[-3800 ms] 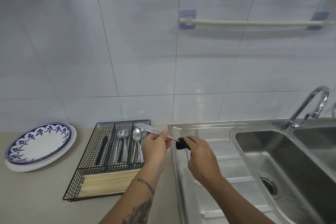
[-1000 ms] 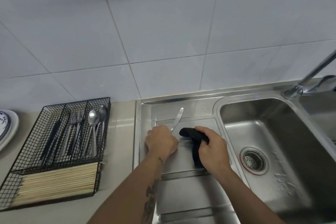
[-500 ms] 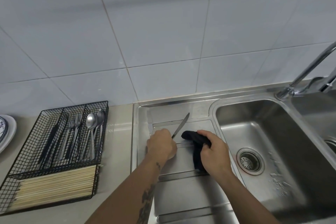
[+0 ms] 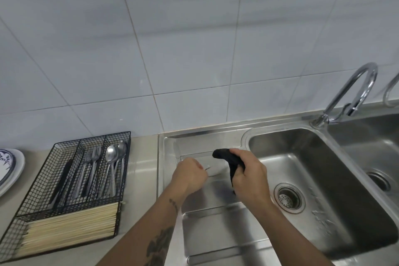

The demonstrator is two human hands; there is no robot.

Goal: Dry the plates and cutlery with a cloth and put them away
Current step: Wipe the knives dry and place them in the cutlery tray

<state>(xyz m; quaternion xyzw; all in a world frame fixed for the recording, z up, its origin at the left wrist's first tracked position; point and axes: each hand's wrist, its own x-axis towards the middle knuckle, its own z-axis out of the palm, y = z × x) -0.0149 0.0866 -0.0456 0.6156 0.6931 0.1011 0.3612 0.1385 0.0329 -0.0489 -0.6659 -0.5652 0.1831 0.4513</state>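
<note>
Head view is showing both hands working over the draining board (image 4: 216, 233) of the steel sink (image 4: 313, 179), and what I am noting is the change in the knife: half a second ago its blade was standing clear above the left fist, pointing toward the wall, whereas now only a thin blurred sliver of metal (image 4: 208, 167) is showing just right of the left hand (image 4: 189, 174). I am reading that as the blade being drawn through the cloth, though the blur is too heavy for me to be sure which way the knife is lying. The left hand is staying clenched, presumably on the handle; the right hand (image 4: 248, 176) is bunched around the black cloth (image 4: 226, 157), with the two hands close together but not quite touching. The camera is also tilting up, bringing the tap (image 4: 354, 95) fully into frame. The wire cutlery tray (image 4: 71, 179) is sitting on the counter to the left, already holding forks and spoons (image 4: 111, 156), with the patterned plates (image 4: 8, 166) stacked beyond it. My judgement: this knife is nearly dry and going to the tray next.
</note>
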